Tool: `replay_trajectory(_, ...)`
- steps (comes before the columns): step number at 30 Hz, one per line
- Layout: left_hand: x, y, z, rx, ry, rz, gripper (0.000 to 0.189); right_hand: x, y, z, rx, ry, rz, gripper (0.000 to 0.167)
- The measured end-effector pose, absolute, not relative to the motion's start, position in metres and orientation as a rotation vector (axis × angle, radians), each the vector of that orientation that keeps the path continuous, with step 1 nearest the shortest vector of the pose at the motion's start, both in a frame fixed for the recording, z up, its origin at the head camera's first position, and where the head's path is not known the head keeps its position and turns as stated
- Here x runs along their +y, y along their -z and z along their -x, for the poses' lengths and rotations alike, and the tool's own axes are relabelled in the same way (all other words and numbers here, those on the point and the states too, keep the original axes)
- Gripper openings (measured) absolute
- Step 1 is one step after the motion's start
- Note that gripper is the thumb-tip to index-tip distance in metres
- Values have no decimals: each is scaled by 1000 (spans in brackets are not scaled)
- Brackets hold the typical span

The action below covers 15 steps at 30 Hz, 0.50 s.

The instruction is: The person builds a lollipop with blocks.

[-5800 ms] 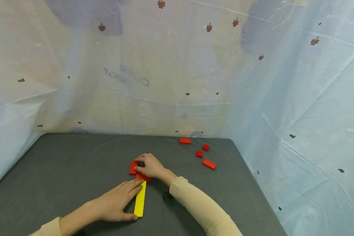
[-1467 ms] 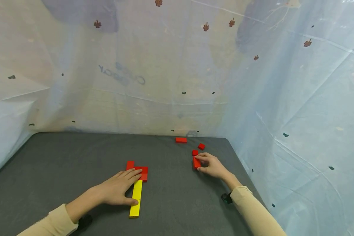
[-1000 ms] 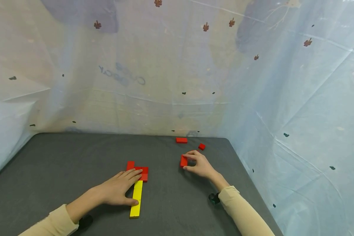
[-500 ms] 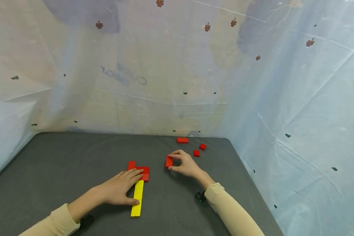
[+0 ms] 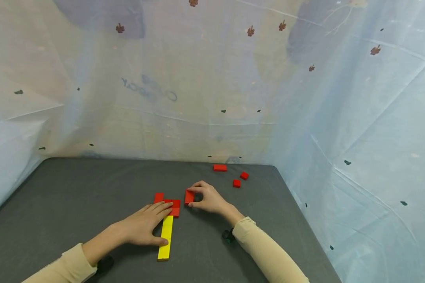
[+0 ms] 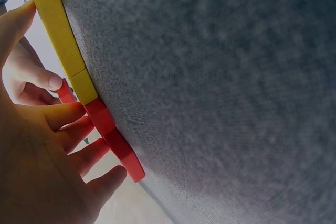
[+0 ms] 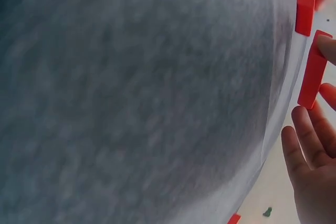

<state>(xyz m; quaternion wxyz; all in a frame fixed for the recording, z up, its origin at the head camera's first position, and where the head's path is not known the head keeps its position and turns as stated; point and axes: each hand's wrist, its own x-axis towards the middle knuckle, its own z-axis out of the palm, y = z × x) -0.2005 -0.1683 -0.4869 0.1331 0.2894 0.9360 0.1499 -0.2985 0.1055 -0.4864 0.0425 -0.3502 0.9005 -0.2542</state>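
Observation:
With outstretched fingers my left hand (image 5: 137, 226) rests on a group of red blocks (image 5: 175, 203), covering part of them. Its thumb touches a yellow strip (image 5: 164, 249) that runs from the red group towards me. A joint in the yellow strip (image 6: 58, 30) shows in the left wrist view, a short piece lying against the red. Just right of the group, my right hand (image 5: 210, 199) pinches a red rectangular block (image 5: 189, 197) between thumb and fingers. This block (image 7: 313, 72) appears raised off the table in the right wrist view, apart from the other red blocks.
On the dark grey table (image 5: 92, 188), towards the back right, lie a red rectangular block (image 5: 220, 168) and two small red blocks, one nearer (image 5: 236, 183) and one farther (image 5: 244, 175). A pale printed sheet (image 5: 184, 129) hangs behind and on the sides.
From the back right, my right hand has picked up a red rectangular block and carried it left to beside the red group. My left hand has shifted slightly up the yellow strip.

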Motion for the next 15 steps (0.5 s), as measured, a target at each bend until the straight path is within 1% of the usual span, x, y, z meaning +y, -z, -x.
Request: replay_trajectory(15, -169, 487, 200, 2708, -447, -839, 108, 88, 487, 294, 2758, 619, 1070, 54)
